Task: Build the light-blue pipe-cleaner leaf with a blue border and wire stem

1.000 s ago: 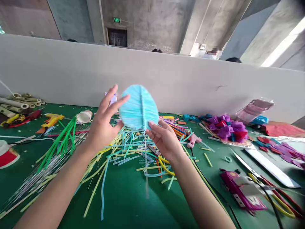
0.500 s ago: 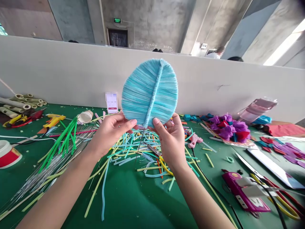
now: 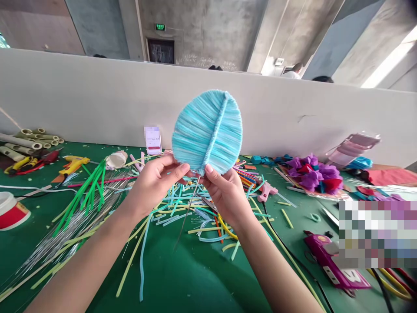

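Up in front of me is a light-blue fuzzy leaf (image 3: 197,134), rounded, with a raised rib running down it. From its base a thin wire stem (image 3: 187,213) hangs towards the table. My left hand (image 3: 161,180) pinches the leaf's lower left edge between thumb and fingers. At the base of the rib, my right hand (image 3: 224,187) grips it with the thumb in front and the fingers behind. Below the hands lie many cut pipe cleaner pieces (image 3: 174,217) in blue, yellow and green, and yellow-handled scissors (image 3: 226,228), partly hidden by my right hand.
On the left are a yellow glue gun (image 3: 75,164), green strips (image 3: 86,195), thin wires (image 3: 70,232) and a red-white cup (image 3: 13,211). A pink glue gun (image 3: 267,190), purple petals (image 3: 314,176) and a magenta power strip (image 3: 339,265) lie right. A white partition (image 3: 97,100) stands behind.
The leaf has moved slightly down and tilted a little, its stem now slanting further left. My right hand has shifted left towards the rib's base. Both hands keep hold.
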The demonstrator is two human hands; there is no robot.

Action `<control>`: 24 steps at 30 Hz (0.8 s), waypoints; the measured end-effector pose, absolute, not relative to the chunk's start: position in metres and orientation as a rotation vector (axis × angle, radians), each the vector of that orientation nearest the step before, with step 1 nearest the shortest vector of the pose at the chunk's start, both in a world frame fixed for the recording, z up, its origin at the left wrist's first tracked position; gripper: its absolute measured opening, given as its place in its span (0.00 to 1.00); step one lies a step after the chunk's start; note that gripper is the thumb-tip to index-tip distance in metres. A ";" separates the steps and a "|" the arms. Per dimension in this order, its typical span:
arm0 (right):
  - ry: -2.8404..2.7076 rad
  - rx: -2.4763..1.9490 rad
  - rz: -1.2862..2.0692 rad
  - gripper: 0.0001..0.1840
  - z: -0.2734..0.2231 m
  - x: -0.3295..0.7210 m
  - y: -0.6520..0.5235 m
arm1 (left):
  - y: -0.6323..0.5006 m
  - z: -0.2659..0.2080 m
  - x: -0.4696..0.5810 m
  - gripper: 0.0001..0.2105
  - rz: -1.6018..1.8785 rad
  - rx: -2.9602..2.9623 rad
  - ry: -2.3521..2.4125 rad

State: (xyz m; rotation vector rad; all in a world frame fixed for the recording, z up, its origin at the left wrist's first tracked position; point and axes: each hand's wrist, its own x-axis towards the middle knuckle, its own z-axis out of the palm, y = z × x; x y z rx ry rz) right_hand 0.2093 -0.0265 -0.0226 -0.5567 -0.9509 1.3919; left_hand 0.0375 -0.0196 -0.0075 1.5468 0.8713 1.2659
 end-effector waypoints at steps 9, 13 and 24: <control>-1.000 -0.549 1.306 0.11 -0.022 0.207 -0.028 | -0.023 -0.002 0.036 0.15 1.252 1.569 0.858; -1.081 -0.534 1.216 0.12 -0.022 0.205 -0.030 | -0.024 -0.003 0.038 0.14 1.251 1.530 0.877; -0.936 -0.551 1.265 0.09 -0.019 0.205 -0.033 | -0.024 -0.008 0.044 0.12 1.221 1.460 0.769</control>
